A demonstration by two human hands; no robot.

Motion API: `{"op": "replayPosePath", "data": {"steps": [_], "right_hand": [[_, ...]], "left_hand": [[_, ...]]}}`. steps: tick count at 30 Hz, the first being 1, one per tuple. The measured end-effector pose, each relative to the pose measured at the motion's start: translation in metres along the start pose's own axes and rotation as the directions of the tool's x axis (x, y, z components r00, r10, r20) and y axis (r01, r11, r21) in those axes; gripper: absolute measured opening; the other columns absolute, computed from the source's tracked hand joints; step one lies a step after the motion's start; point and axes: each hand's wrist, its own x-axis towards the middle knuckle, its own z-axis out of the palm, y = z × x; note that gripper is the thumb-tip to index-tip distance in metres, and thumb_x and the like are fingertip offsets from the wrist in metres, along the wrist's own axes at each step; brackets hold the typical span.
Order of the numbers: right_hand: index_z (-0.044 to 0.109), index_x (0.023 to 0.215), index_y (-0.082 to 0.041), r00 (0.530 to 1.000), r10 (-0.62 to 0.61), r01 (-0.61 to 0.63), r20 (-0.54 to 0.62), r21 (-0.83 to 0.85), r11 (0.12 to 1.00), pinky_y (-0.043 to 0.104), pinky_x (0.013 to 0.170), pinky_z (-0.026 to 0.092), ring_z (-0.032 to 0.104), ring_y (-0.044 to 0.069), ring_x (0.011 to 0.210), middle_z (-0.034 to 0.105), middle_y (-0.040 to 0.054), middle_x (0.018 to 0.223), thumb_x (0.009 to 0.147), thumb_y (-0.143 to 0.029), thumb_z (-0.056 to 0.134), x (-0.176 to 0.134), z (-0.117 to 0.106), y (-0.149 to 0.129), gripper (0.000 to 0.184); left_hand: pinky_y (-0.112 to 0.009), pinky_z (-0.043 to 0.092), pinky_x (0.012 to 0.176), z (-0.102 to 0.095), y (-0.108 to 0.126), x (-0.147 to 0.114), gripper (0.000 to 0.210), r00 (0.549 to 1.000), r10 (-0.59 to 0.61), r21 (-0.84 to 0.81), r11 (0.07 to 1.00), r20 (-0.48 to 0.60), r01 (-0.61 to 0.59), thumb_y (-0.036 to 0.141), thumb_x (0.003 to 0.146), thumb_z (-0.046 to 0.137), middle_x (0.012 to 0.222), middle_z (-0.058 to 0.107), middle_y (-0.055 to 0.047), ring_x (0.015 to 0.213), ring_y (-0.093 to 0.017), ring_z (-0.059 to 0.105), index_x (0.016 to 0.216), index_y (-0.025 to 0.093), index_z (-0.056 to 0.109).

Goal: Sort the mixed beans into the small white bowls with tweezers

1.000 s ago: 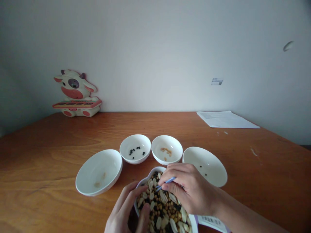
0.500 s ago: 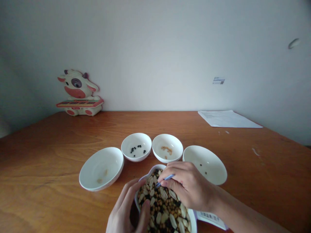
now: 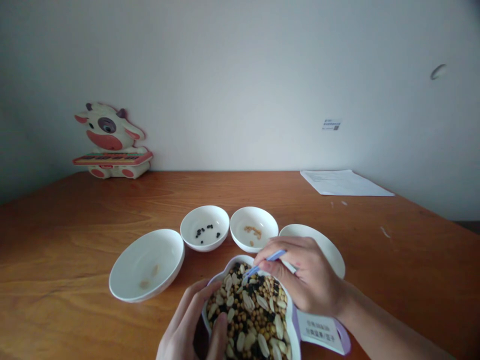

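Note:
My left hand [image 3: 195, 320] grips the left rim of a purple-edged white dish [image 3: 294, 325], thumb over the inside and fingers along the outside. The dish holds mixed shelled peanuts [image 3: 262, 302], dark beans and small tan beans. Pinched between my right thumb and fingers is a pair of blue tweezers [image 3: 275, 255], its tips down among the peanuts at the dish's far side. My right hand [image 3: 305, 275] is over the dish's right edge and hides part of the rightmost bowl. Whether the tips hold a bean or peanut I cannot tell.
Beyond the dish stand a left bowl [image 3: 123, 265] with pale peanuts, a bowl [image 3: 191, 225] with black beans, a bowl [image 3: 240, 220] with tan beans, and a right bowl [image 3: 330, 250]. A cow toy keyboard [image 3: 112, 145] and papers [image 3: 345, 182] lie farther back.
My right hand has lifted and shifted right with the tweezers, uncovering more of the dish and its labelled handle. My left hand stays on the rim. The view has turned slightly right.

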Motion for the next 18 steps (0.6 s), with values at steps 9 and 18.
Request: {"op": "replayPosePath", "data": {"steps": [9,18], "right_hand": [[0.069,0.075,-0.016,0.943,0.24,-0.281,-0.23,-0.163,0.946,0.02,0.044,0.04,0.054,0.011,0.047,0.062,0.0001,0.057,0.091,-0.029,0.059,0.001,-0.071,0.028,0.022],[0.07,0.071,-0.016,0.922,0.374,-0.323,0.098,-0.338,0.884,0.023,0.052,0.042,0.057,0.013,0.053,0.065,0.0015,0.058,0.09,-0.029,0.053,0.004,-0.055,0.041,0.028]], "left_hand": [[-0.021,0.055,0.088,0.0,-0.001,-0.002,0.035,0.999,-0.041,-0.029,0.999,-0.007,0.041,0.035,0.088,0.057,0.125,0.066,-0.002,0.109,-0.015,0.067,0.123,0.031,0.059],[-0.021,0.052,0.093,0.0,-0.006,-0.006,0.039,1.0,-0.015,-0.014,1.0,-0.012,0.014,0.029,0.09,0.053,0.128,0.064,0.0,0.113,-0.013,0.065,0.129,0.034,0.055]]}}
